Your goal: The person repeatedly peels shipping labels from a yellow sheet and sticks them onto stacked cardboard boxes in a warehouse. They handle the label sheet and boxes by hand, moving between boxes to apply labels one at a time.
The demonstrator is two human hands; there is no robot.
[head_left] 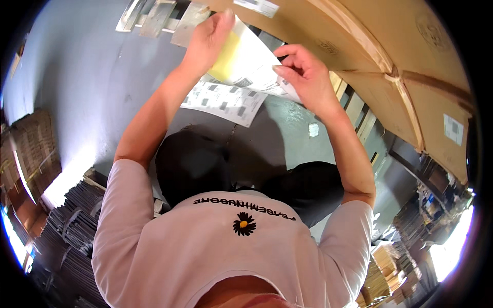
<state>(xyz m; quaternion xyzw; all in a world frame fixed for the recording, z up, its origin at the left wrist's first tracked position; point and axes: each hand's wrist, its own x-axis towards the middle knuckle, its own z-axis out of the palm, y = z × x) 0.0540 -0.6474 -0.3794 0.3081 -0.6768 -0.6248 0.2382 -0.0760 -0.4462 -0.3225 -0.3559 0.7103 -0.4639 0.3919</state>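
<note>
Head view: the left hand (pixel 205 41) and right hand (pixel 303 74) each pinch an edge of a white-and-yellow label sheet (pixel 246 59), held up before large cardboard boxes (pixel 390 46). A second sheet (pixel 226 100) lies below, partly covered; its print is illegible.

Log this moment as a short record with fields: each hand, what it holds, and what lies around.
left hand: left hand grips the top edge of a label sheet, fingers closed on it
right hand: right hand pinches the same sheet at its right side
sheet: white with a yellow backing showing, curled between the hands
below the hands: a second printed sheet lies on the grey floor
ahead: large cardboard boxes on a wooden pallet
lower left: stacks of flattened cartons
</note>
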